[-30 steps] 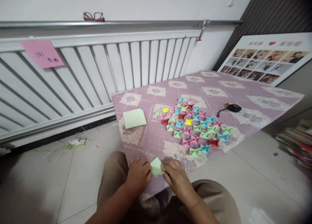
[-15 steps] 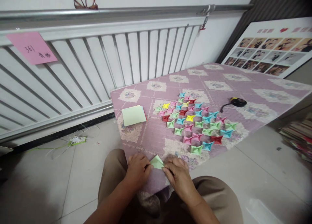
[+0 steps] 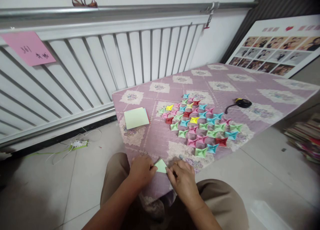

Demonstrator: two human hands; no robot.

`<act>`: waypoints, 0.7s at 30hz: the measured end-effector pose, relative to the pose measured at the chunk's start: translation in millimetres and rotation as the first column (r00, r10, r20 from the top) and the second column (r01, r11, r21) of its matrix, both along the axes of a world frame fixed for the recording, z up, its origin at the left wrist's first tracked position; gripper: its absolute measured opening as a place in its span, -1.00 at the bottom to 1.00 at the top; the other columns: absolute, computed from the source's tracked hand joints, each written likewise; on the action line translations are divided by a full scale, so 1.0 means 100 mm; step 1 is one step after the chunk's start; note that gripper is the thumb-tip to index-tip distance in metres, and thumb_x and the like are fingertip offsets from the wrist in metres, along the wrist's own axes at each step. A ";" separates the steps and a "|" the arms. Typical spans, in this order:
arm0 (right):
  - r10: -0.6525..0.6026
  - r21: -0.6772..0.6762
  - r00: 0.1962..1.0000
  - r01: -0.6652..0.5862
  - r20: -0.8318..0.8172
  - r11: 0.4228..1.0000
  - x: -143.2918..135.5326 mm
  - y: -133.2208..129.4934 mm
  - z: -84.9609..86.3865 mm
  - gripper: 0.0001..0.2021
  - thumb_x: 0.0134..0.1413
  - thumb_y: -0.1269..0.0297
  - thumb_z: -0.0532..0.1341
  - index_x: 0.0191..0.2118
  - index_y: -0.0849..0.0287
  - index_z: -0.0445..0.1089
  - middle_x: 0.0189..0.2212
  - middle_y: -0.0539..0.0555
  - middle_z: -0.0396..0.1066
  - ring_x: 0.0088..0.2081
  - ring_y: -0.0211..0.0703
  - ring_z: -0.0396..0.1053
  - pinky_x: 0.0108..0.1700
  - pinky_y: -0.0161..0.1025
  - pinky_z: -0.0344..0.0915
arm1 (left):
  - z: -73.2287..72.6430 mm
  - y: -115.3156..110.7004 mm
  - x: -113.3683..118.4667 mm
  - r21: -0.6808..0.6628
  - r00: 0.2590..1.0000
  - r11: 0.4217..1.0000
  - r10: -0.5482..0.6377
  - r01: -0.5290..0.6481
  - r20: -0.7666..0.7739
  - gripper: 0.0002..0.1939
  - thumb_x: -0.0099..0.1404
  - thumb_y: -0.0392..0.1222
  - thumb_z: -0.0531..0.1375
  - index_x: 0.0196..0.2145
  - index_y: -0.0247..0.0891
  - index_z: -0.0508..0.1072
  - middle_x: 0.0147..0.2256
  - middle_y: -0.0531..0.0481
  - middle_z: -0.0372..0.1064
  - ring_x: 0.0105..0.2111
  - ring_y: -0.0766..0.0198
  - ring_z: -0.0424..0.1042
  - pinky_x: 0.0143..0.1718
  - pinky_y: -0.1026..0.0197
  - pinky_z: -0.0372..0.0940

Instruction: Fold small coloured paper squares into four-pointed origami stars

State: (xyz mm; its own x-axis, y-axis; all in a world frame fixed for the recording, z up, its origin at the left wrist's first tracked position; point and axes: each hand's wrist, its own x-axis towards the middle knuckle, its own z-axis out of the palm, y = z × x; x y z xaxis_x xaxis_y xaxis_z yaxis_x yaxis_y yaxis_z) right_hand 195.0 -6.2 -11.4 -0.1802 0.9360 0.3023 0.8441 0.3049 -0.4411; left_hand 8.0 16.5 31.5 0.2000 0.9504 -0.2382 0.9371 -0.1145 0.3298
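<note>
A small folded piece of light green paper (image 3: pixel 160 165) lies at the near edge of the purple tablecloth (image 3: pixel 155 141). My left hand (image 3: pixel 142 170) grips its left side, with fingers curled and thumb at the edge. On the right side, my right hand (image 3: pixel 182 178) pinches the paper's corner between thumb and fingers. Several folded paper shapes (image 3: pixel 194 120) in green, pink, blue, red and yellow stand in rows beyond my right hand. A stack of square paper (image 3: pixel 136 118), pale green on top, rests at the table's left.
A black object with a cord (image 3: pixel 243 103) lies right of the paper shapes. Behind the table is a white radiator (image 3: pixel 147 53), with glasses (image 3: pixel 84 1) on the pipe above. A photo board (image 3: pixel 277 49) leans at the back right. A power strip (image 3: pixel 79 144) sits on the floor.
The green paper's visible shape is slightly narrower, and both hands have shifted only a little around it. The whole view has moved slightly.
</note>
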 end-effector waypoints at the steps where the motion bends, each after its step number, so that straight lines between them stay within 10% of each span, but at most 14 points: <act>1: -0.011 -0.002 1.000 0.011 0.018 1.000 0.00 0.00 0.00 -0.78 0.13 0.21 0.17 -0.52 0.11 0.32 -0.45 0.01 0.28 -0.29 -0.11 0.22 -0.17 -0.15 0.05 | 0.01 0.01 0.00 -0.008 1.000 1.000 0.001 -0.001 -0.006 -0.82 0.20 -0.07 0.13 -0.42 -0.20 0.42 -0.31 0.01 0.44 -0.25 0.15 0.35 -0.26 0.16 0.09; 21: -0.102 0.013 0.985 0.101 0.140 0.995 -0.07 0.05 0.05 -0.77 -0.01 0.24 0.28 -0.59 0.09 0.27 -0.49 0.02 0.30 -0.33 -0.07 0.21 -0.26 -0.15 0.03 | 0.06 0.09 0.04 -0.061 0.995 0.997 -0.049 0.044 -0.092 -0.80 0.18 -0.07 0.11 -0.41 -0.21 0.46 -0.31 -0.07 0.47 -0.24 0.07 0.40 -0.25 0.10 0.17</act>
